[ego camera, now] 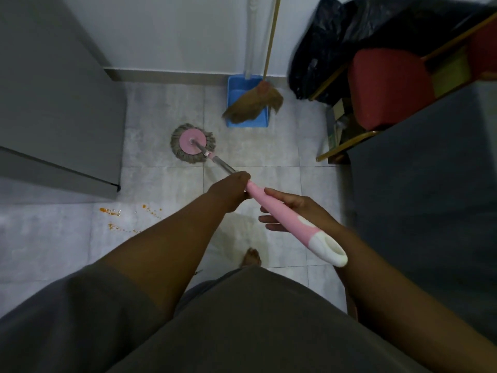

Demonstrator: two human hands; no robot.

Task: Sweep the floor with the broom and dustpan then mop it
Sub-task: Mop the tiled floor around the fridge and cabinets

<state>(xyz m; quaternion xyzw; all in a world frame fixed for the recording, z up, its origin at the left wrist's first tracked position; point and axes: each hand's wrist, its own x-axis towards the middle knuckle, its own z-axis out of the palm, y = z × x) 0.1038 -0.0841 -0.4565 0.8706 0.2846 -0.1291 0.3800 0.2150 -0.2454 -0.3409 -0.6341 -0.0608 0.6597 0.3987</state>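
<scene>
A mop with a round pink disc and grey strands (192,143) rests flat on the grey tiled floor (150,184). Its metal shaft rises to a pink and white handle (282,216). My left hand (231,191) is closed around the top of the shaft where the pink grip begins. My right hand (298,211) holds the pink handle lower down, fingers partly spread over it. A brown broom (255,103) leans on the far wall with its bristles lying in a blue dustpan (242,90). Orange spill spots (115,212) lie on the tiles at the left.
A grey cabinet (53,103) fills the left side, its corner jutting out near the spill. At the right stand a chair with a red seat (387,87), a black rubbish bag (336,36) and a dark cabinet (416,197). My bare foot (251,258) is on the tiles.
</scene>
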